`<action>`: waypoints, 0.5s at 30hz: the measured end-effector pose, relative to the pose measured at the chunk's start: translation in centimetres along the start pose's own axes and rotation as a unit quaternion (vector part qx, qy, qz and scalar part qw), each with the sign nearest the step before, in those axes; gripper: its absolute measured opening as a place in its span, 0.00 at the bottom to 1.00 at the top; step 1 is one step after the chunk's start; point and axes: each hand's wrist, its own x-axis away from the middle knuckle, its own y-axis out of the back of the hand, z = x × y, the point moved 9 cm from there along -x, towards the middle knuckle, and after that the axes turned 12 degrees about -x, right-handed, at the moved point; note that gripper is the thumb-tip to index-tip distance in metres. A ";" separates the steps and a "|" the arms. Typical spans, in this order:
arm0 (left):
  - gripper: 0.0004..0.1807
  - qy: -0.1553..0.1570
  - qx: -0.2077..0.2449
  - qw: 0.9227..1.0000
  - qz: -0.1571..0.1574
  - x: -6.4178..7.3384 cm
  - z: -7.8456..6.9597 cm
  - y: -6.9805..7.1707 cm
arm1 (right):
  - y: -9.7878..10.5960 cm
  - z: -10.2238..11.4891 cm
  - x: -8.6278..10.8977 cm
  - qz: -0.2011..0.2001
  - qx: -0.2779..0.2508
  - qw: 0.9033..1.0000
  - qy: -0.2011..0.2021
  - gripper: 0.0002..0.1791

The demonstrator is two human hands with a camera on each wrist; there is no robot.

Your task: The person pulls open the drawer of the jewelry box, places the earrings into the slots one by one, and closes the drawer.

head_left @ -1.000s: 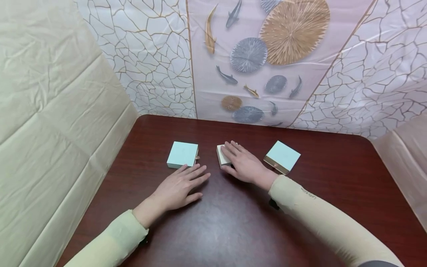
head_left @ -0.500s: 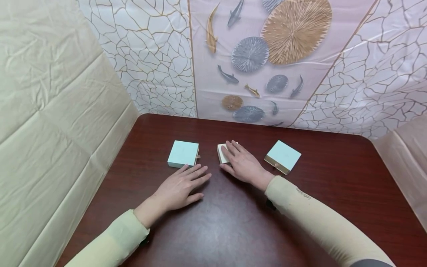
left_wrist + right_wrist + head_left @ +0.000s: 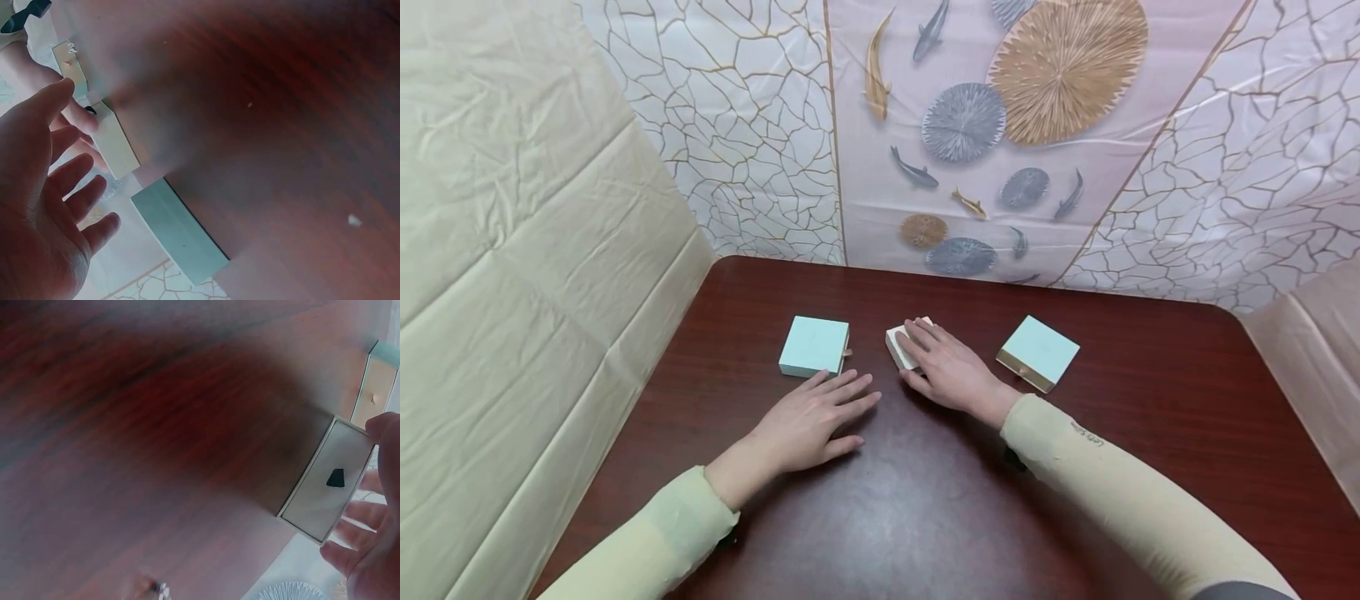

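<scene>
A small cream drawer box (image 3: 896,350) sits mid-table, with my right hand (image 3: 951,367) lying across its top. Straight, slightly spread fingers cover much of the lid, and the thumb is at the box's near side. In the right wrist view, the front of the cream box (image 3: 309,497) shows a black pull tab (image 3: 336,478). My left hand (image 3: 808,423) hovers palm down with relaxed fingers and holds nothing. Its fingertips are close to the near edge of a mint-green box (image 3: 814,343), which has a small ribbon tab (image 3: 847,353) on its right side.
Another mint-green box (image 3: 1041,350), with a gold front, sits angled to the right, just beyond the right wrist. The dark red-brown table (image 3: 880,517) ends at the back against a patterned curtain (image 3: 955,200). Pale cloth (image 3: 535,275) hangs along the left side.
The cream box has turned slightly counterclockwise under my right hand. My left hand has barely moved, and the two mint-green boxes stay in place.
</scene>
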 end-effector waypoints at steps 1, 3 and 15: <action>0.35 -0.002 -0.001 1.000 -0.001 0.0 0.0 0.1 | 0.0 0.0 0.1 0.002 -0.004 1.000 0.005 0.36; 0.34 -0.005 0.000 1.000 0.002 -0.1 0.0 0.3 | 0.1 0.1 0.3 0.005 -0.011 1.000 0.020 0.35; 0.33 -0.016 0.006 0.999 0.033 -0.6 0.1 0.9 | 0.6 0.2 1.2 0.059 -0.018 0.996 0.071 0.35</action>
